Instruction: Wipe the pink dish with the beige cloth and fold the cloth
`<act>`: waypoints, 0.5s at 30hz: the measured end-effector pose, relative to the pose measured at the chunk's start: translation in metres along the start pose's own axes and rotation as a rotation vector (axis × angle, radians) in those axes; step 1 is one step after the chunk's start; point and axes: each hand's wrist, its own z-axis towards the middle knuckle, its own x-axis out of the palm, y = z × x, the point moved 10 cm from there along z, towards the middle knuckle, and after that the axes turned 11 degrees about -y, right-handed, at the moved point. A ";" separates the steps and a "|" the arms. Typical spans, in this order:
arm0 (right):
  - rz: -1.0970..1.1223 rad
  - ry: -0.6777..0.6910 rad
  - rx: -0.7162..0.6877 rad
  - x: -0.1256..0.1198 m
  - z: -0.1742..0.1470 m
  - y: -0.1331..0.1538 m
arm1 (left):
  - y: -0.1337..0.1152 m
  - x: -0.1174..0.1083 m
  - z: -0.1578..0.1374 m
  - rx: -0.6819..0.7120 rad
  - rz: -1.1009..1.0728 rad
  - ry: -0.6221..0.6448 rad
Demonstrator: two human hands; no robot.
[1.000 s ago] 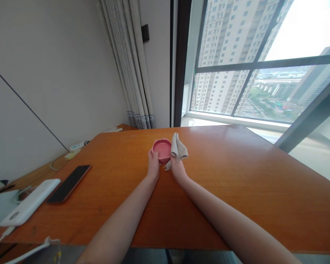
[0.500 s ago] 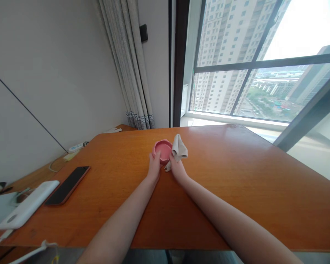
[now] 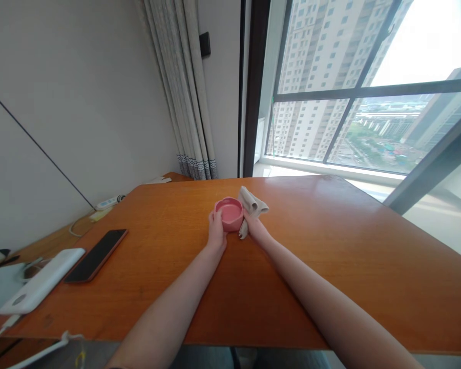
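While your left hand (image 3: 216,231) cups the pink bowl (image 3: 229,213) mid-table (image 3: 330,266), your right hand (image 3: 254,227) grips the beige cloth (image 3: 252,205) beside it; phone (image 3: 96,255) lies well left, far edge near.

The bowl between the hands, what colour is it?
Pink bowl, seen in the head view.

Orange-brown wooden table (image 3: 330,266) fills lower view. Plain white wall (image 3: 80,102) w/ thin dark diagonal line, far left of the hands. Beige pleated curtain (image 3: 184,87) w/ dark patterned hem hangs beyond the hands, slightly left; small black wall switch (image 3: 205,44) just beside it. Floor-to-ceiling window (image 3: 369,87) w/ dark frame, beyond and right of the hands; high-rise blocks outside, bright daylight top right. Pale sill under the glass.
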 end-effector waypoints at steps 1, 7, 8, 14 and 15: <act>0.013 -0.011 0.033 0.003 -0.004 -0.005 | 0.000 -0.001 -0.001 0.008 -0.036 -0.015; 0.010 -0.120 -0.115 -0.016 -0.004 0.036 | 0.012 0.016 -0.012 -0.124 0.065 0.137; -0.008 -0.114 -0.143 -0.021 0.000 0.045 | 0.015 0.021 -0.016 -0.184 0.087 0.205; -0.087 -0.004 0.083 -0.023 0.015 0.024 | 0.024 0.025 -0.019 -0.287 0.201 0.298; -0.088 0.001 0.046 -0.018 0.011 0.020 | 0.022 0.020 -0.015 -0.263 0.188 0.232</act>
